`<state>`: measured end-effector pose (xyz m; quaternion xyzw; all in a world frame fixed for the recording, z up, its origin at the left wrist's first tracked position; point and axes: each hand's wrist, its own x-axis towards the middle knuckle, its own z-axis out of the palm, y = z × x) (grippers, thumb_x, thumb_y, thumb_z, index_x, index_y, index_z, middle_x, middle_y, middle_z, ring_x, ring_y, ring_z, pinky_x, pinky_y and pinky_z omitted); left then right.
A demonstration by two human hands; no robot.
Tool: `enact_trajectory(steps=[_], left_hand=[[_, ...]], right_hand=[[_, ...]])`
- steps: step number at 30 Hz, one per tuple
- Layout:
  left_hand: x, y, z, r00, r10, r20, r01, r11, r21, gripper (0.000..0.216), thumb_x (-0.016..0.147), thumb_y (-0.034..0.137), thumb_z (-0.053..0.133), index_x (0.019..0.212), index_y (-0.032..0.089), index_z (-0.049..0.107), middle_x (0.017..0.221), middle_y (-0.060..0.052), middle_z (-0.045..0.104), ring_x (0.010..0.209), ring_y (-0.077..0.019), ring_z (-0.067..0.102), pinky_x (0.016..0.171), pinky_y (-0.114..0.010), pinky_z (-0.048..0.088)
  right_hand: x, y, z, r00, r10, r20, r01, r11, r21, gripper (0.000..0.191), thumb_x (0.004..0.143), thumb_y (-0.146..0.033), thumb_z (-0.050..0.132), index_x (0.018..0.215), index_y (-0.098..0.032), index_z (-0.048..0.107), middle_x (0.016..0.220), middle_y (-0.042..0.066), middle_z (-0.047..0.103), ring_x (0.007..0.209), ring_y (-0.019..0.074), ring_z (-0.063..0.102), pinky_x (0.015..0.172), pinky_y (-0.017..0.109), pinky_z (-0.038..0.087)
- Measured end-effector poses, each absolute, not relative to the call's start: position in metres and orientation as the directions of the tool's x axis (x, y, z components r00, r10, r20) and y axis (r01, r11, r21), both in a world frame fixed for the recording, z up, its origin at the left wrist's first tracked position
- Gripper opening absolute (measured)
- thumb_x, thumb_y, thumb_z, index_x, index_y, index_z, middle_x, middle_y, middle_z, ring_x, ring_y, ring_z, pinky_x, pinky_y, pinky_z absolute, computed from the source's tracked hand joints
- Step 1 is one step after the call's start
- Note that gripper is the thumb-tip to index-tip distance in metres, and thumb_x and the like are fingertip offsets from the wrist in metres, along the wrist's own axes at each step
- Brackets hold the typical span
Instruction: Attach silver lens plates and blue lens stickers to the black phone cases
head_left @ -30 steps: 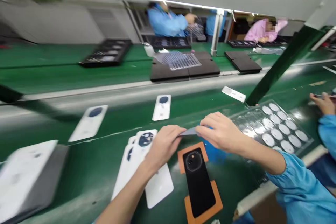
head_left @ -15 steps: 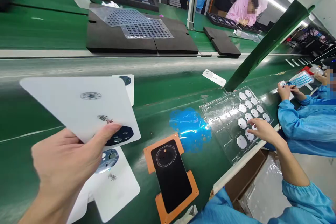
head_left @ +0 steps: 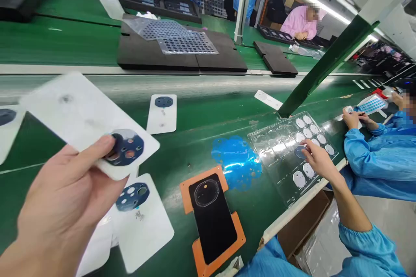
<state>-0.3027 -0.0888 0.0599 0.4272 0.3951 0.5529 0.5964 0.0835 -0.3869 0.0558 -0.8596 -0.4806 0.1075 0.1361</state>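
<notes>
My left hand (head_left: 69,199) grips a white phone back cover (head_left: 84,117), thumb on top beside its dark blue round camera area. The cover is tilted and slightly blurred. Below it, more white covers lie overlapping, one with a dark camera area (head_left: 133,197) and small dark marks. My right hand (head_left: 320,162) is over a clear plastic tray (head_left: 276,173), its fingertips pinching the edge of a dark blue round disc (head_left: 300,152). Several white round discs (head_left: 299,179) sit in the tray's pockets around it.
A black phone-shaped panel (head_left: 216,220) lies in an orange fixture (head_left: 203,257). Beyond it is blue film (head_left: 235,160). Single white covers (head_left: 162,121) lie further back. A green post (head_left: 325,69) rises behind the tray. A co-worker in blue (head_left: 377,147) works at the right.
My left hand has turned the cover and moved it left and slightly down. My right fingers have shifted left, and a dark blue disc now shows at them where a white one lay.
</notes>
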Motion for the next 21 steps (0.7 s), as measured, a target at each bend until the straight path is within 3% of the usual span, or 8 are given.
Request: enact_trajectory(steps=[3, 5, 7, 10, 13, 15, 21], left_hand=[[-0.303, -0.096, 0.070, 0.128, 0.990, -0.057, -0.501, 0.114, 0.858, 0.030, 0.059, 0.018, 0.090, 0.079, 0.015, 0.068, 0.089, 0.002, 0.075, 0.082, -0.0117, 0.067, 0.076, -0.023, 0.060], [-0.303, -0.100, 0.073, 0.209, 0.975, -0.071, -0.517, 0.172, 0.839, 0.037, 0.053, 0.023, 0.094, 0.076, 0.014, 0.067, 0.072, 0.003, 0.071, 0.060, -0.0072, 0.061, 0.053, -0.015, 0.053], [-0.306, -0.102, 0.073, 0.313, 0.945, -0.092, -0.460, 0.236, 0.856, 0.037, 0.055, 0.029, 0.094, 0.075, 0.014, 0.067, 0.057, 0.004, 0.063, 0.041, -0.0031, 0.047, 0.032, -0.011, 0.030], [-0.311, -0.102, 0.073, 0.291, 0.955, -0.060, -0.429, 0.186, 0.884, 0.037, 0.058, 0.034, 0.093, 0.077, 0.014, 0.067, 0.056, 0.004, 0.059, 0.037, -0.0019, 0.040, 0.029, -0.014, 0.017], [-0.314, -0.101, 0.075, 0.192, 0.981, 0.017, -0.438, 0.070, 0.896, 0.037, 0.059, 0.034, 0.093, 0.077, 0.014, 0.067, 0.059, 0.002, 0.059, 0.042, -0.0032, 0.045, 0.031, -0.013, 0.021], [-0.315, -0.099, 0.076, 0.156, 0.986, 0.055, -0.437, 0.019, 0.899, 0.036, 0.061, 0.034, 0.092, 0.077, 0.013, 0.067, 0.058, 0.003, 0.058, 0.046, -0.0041, 0.048, 0.032, -0.013, 0.026], [-0.312, -0.098, 0.071, 0.238, 0.971, -0.001, -0.404, 0.100, 0.909, 0.035, 0.068, 0.037, 0.088, 0.086, 0.012, 0.070, 0.080, -0.003, 0.067, 0.060, -0.0089, 0.061, 0.038, -0.015, 0.041]], right_hand=[[0.020, -0.355, 0.071, 0.302, 0.950, 0.084, 0.856, -0.231, -0.461, 0.029, 0.099, -0.033, 0.049, 0.126, -0.026, 0.057, 0.095, 0.005, 0.072, 0.075, 0.0198, 0.069, 0.065, 0.031, 0.055], [-0.025, -0.329, 0.069, 0.071, 0.981, 0.183, 0.887, 0.022, -0.462, 0.027, 0.098, -0.027, 0.053, 0.123, -0.028, 0.061, 0.097, 0.003, 0.074, 0.080, 0.0195, 0.071, 0.069, 0.030, 0.057], [-0.066, -0.306, 0.058, -0.144, 0.944, 0.297, 0.877, 0.261, -0.404, 0.028, 0.097, -0.018, 0.052, 0.120, -0.028, 0.064, 0.100, 0.003, 0.076, 0.086, 0.0196, 0.072, 0.074, 0.031, 0.059], [-0.108, -0.283, 0.033, -0.349, 0.819, 0.456, 0.842, 0.487, -0.231, 0.036, 0.096, -0.007, 0.048, 0.122, -0.023, 0.066, 0.106, 0.007, 0.076, 0.097, 0.0227, 0.073, 0.082, 0.036, 0.060], [-0.124, -0.277, 0.008, -0.464, 0.745, 0.479, 0.826, 0.559, -0.071, 0.037, 0.094, -0.003, 0.051, 0.124, -0.018, 0.065, 0.112, 0.010, 0.074, 0.106, 0.0262, 0.071, 0.087, 0.040, 0.061], [-0.124, -0.281, -0.003, -0.492, 0.761, 0.422, 0.828, 0.559, -0.041, 0.039, 0.093, -0.002, 0.052, 0.127, -0.018, 0.063, 0.119, 0.011, 0.072, 0.113, 0.0275, 0.068, 0.093, 0.044, 0.059], [-0.119, -0.286, -0.007, -0.475, 0.822, 0.312, 0.827, 0.539, -0.160, 0.034, 0.095, -0.010, 0.056, 0.127, -0.019, 0.063, 0.126, 0.012, 0.068, 0.122, 0.0298, 0.062, 0.102, 0.052, 0.053]])
